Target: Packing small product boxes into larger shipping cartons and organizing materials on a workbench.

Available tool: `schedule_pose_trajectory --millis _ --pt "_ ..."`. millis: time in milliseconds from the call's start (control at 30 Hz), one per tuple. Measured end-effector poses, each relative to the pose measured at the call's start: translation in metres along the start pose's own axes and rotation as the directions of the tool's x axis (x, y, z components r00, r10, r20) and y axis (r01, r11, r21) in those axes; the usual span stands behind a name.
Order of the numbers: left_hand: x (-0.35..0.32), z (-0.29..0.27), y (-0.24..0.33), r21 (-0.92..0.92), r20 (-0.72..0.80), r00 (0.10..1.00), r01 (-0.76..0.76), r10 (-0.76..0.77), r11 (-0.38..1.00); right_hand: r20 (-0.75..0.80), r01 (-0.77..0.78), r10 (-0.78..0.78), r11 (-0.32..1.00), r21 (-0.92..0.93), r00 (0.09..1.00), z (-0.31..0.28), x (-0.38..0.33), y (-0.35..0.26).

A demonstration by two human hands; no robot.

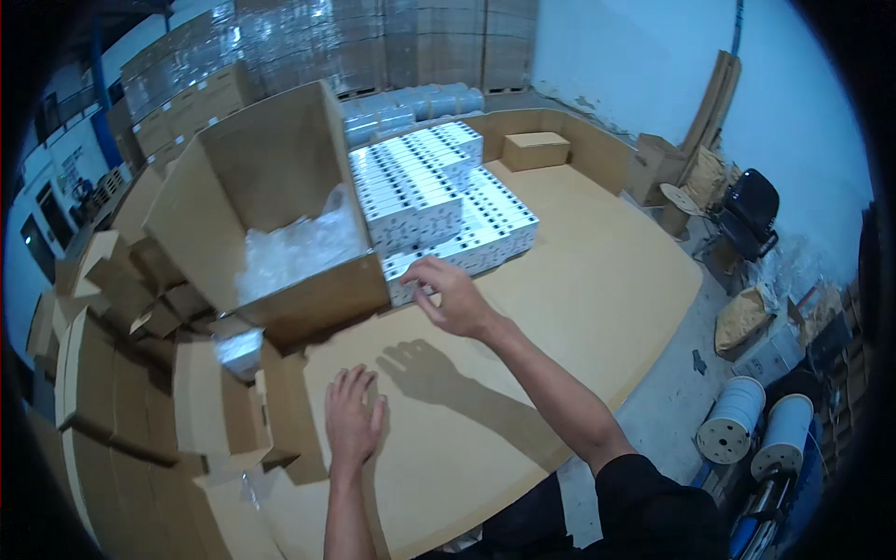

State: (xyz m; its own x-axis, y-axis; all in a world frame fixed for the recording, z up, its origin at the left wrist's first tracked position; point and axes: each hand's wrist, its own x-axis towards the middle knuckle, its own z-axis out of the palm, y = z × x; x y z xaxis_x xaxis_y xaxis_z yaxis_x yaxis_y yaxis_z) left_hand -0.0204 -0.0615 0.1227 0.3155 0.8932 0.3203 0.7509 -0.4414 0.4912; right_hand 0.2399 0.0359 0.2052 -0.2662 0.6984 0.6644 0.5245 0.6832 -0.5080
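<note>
The right hand point(451, 297) is held above the cardboard-covered table point(597, 280), its fingers loosely curled and nothing gripped, with the fingertips reaching toward the near edge of the stack of small white boxes point(439, 196); whether a box is actually touched cannot be told. The left hand point(352, 417) is laid flat on the table surface, palm down and fingers spread, empty, close to the folded flaps of flattened cartons point(215, 420) piled at the left. The white boxes are arranged in stepped layers toward the far middle of the table, the tallest rows lying just beside the large open carton point(271, 177). That carton is tipped toward the person, and crumpled clear plastic film point(294, 250) is seen inside it. A small closed brown box point(535, 149) is set farther back on the table, beyond the stack. To the right, on the floor, two white spools point(756, 425) are seen, and a black chair point(749, 213) is placed near the wall.
</note>
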Motion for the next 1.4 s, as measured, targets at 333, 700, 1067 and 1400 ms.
schedule_pose_trajectory --millis 333,700,1067,1400 --pt "0.051 0.016 -0.014 0.002 -0.066 0.998 -0.017 0.017 1.0 -0.381 -0.229 0.11 0.931 -0.283 0.918 -0.133 0.084 0.178" --pt "0.064 0.011 -0.003 0.066 -0.078 0.995 -0.056 0.061 0.996 -0.305 -0.504 0.409 0.773 -0.386 0.86 -0.11 0.156 0.29" --pt "0.067 0.01 -0.002 0.048 -0.082 0.996 -0.017 0.021 0.999 -0.316 -0.534 0.44 0.77 -0.349 0.841 -0.113 0.151 0.299" --pt "0.058 0.021 -0.013 0.012 -0.062 0.998 0.025 -0.024 1.0 -0.438 -0.48 0.303 0.791 -0.38 0.846 -0.139 0.116 0.289"
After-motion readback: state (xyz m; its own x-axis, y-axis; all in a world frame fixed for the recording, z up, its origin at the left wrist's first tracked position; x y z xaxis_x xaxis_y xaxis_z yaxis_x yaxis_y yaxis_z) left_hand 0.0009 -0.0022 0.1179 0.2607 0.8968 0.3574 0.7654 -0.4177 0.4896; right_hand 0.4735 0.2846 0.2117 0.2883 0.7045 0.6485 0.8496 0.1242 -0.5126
